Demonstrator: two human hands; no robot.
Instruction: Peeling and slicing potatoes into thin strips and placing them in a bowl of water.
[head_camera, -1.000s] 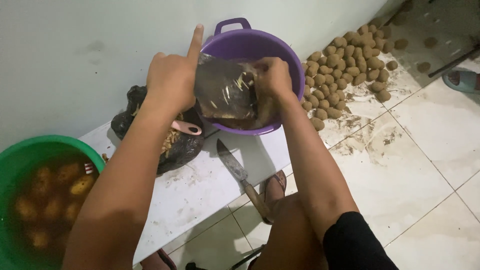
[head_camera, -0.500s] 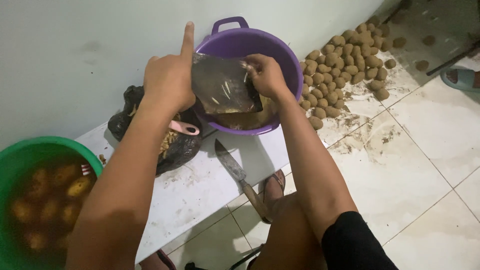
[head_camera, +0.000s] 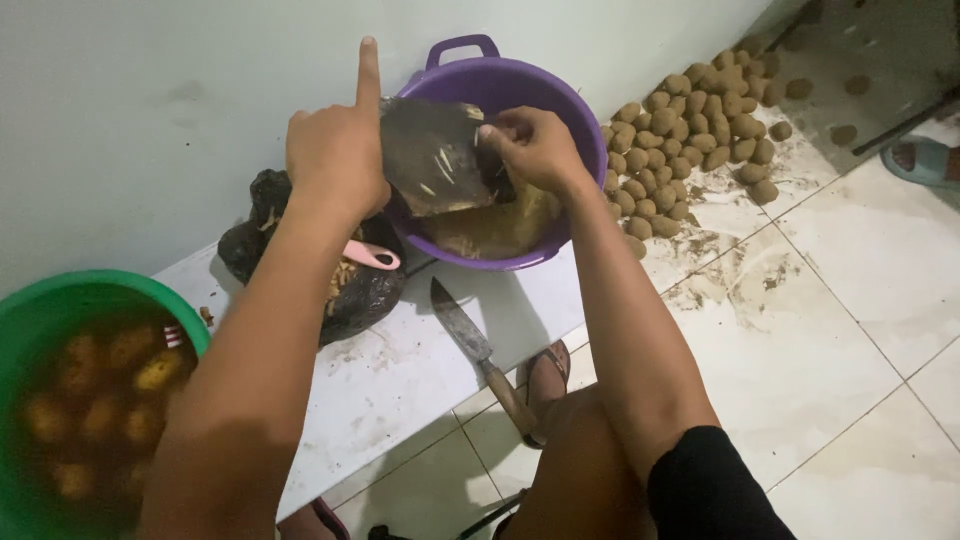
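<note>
Far left: green basin (head_camera: 60, 290) of potatoes in murky water. Your left hand (head_camera: 335, 160), forearm stretched forward, grips the left edge of a flat dark slicer board (head_camera: 432, 155), index finger pointing straight up. The board tilts over the purple basin (head_camera: 575, 120). Your right hand (head_camera: 530, 148) is closed, pressed against the board's right side; its contents hidden. Knife (head_camera: 480, 355) below; potato pile (head_camera: 700, 130) right.

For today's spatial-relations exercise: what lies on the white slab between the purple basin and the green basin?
In the head view, between the purple basin and the green basin sits a black bag of peelings with a pink-handled tool on it.
</note>
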